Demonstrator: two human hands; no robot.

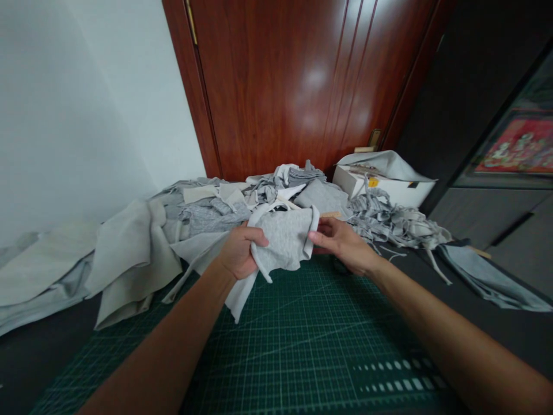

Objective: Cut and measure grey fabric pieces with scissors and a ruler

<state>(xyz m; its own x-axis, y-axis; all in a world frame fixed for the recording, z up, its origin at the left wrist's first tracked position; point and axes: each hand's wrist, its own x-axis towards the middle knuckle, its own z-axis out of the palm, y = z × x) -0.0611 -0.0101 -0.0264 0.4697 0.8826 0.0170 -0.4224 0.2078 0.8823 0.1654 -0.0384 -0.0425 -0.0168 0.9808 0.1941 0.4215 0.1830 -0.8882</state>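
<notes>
A piece of light grey, soft knit cloth with paler, thick, rolled-looking edges (285,237) is held up in both hands over the far part of the dark green cutting mat with a white grid (294,334). The left hand (239,252) is closed on the cloth's left side, thumb laid across the front and fingers behind. The right hand (341,245) has a narrower, lighter hold: the thumb is at the right border and the fingers sit behind it, partly hidden. A pale strip (239,297) hangs below the left hand towards the mat; whether it belongs to the same cloth is unclear.

The step in hand looks like handling this one piece in the air, spread between the hands. The next move, as I judge it, calls for a firm left grip and a careful right pinch, since limp knit folds easily.

Beyond the mat lies a heap of grey and off-white cloth scraps (216,214). Left of the mat, large pale fabric pieces (123,248) overlap. Beyond its right corner sit a tangle of grey fabric strips (395,223) and a white open box (389,190) on the black tabletop (421,276).
</notes>
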